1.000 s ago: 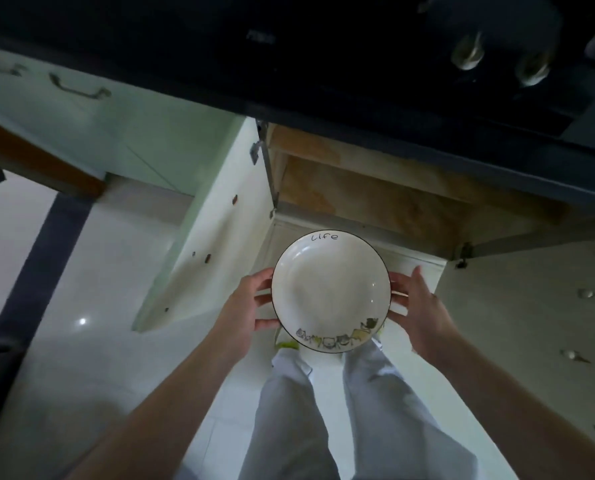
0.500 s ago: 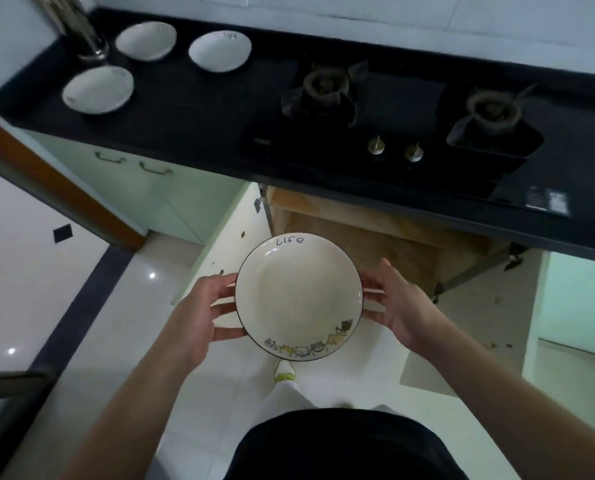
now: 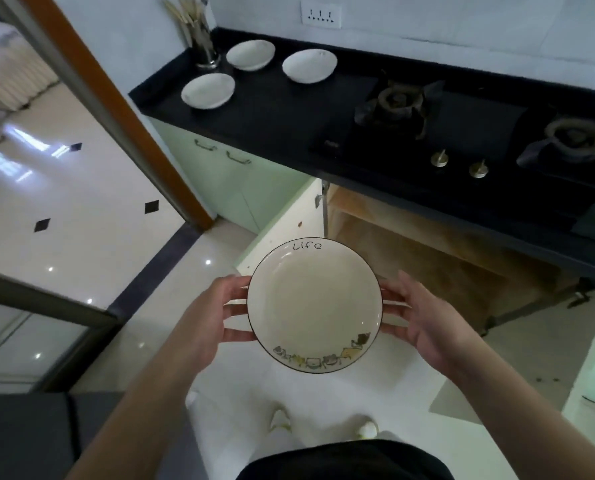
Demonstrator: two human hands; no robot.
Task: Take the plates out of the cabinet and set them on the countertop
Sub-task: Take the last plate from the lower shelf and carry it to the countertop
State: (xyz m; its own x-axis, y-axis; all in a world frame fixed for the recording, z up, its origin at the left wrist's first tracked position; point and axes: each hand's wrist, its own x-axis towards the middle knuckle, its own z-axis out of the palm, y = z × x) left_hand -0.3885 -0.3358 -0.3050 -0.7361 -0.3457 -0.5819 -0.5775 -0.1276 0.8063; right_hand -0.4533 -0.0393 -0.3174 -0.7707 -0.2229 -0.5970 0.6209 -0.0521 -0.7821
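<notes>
Two hands hold one cream plate [image 3: 314, 303] with the word "Life" and little cats on its rim. The left hand [image 3: 213, 315] has its grip on the plate's left edge, fingers curled under and thumb on the rim. The right hand [image 3: 424, 320] grips the right edge the same way. Far up past both hands, three white plates [image 3: 208, 90] sit on the black counter [image 3: 282, 112]. The open cabinet [image 3: 410, 258] is just beyond the plate.

Bare black stone countertop [image 3: 282, 112] lies at twelve o'clock. Three white ceramic plates [image 3: 208, 90] crowd eleven o'clock. A black gas hob [image 3: 462, 133] blocks one o'clock.
</notes>
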